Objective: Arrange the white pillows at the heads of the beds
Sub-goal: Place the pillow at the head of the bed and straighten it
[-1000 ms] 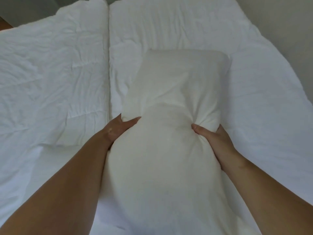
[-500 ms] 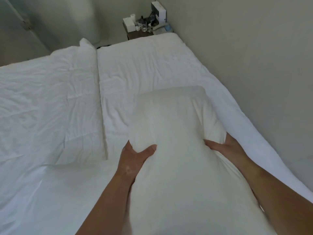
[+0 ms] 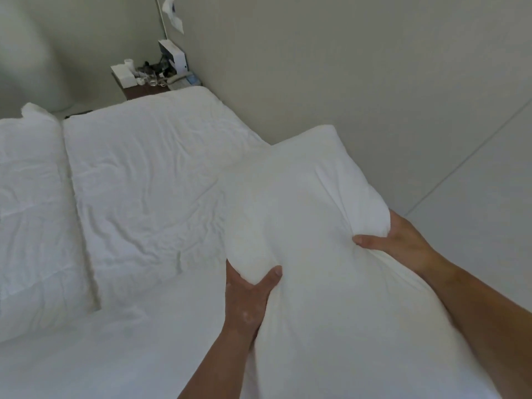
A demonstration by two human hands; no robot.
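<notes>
I hold a plump white pillow (image 3: 311,231) lengthwise in front of me, above the right side of the right bed. My left hand (image 3: 247,295) grips its left side with the thumb pressed into the fabric. My right hand (image 3: 400,243) pinches its right side, close to the wall. Two white beds lie side by side, each under a rumpled white duvet: the right bed (image 3: 149,180) and the left bed (image 3: 31,214). The pillow's near end runs out of the bottom of the frame.
A beige wall (image 3: 374,82) runs along the right edge of the right bed. A dark bedside table (image 3: 138,92) at the far corner carries a white box, glasses and a phone. Bare white sheet (image 3: 115,355) lies in front of me.
The pillow has swung to the right, toward the wall, with both hands still on it. My view has lifted and turned right, bringing the bedside table and the wall into sight.
</notes>
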